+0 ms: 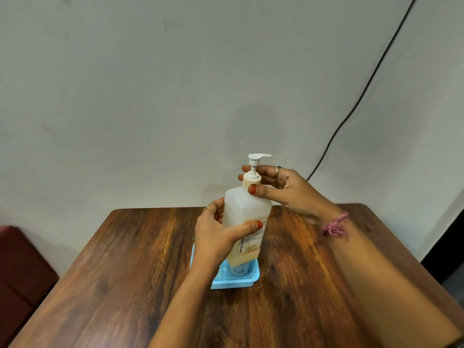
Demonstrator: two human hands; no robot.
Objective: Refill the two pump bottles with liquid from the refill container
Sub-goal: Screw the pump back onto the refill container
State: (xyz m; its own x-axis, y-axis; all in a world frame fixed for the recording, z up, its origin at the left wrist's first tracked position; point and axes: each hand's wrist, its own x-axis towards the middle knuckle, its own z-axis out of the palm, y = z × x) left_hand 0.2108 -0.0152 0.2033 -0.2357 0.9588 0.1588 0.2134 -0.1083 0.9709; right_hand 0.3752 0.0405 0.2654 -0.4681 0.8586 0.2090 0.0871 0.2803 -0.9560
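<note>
A tall translucent pump bottle [244,209] with a white pump head [258,156] is held above a light blue mesh tray [252,278]. Its lower part holds a yellowish liquid and it bears a paper label. My left hand [216,234] wraps around the bottle's body. My right hand [278,187] pinches the beige screw collar under the pump. Behind the bottle's base, a second smaller clear container [239,270] stands in the tray, mostly hidden.
The tray sits near the middle of a brown wooden table [125,272] that stands against a pale wall. A black cable [364,91] runs down the wall at the right. A dark red seat [17,267] lies to the left of the table.
</note>
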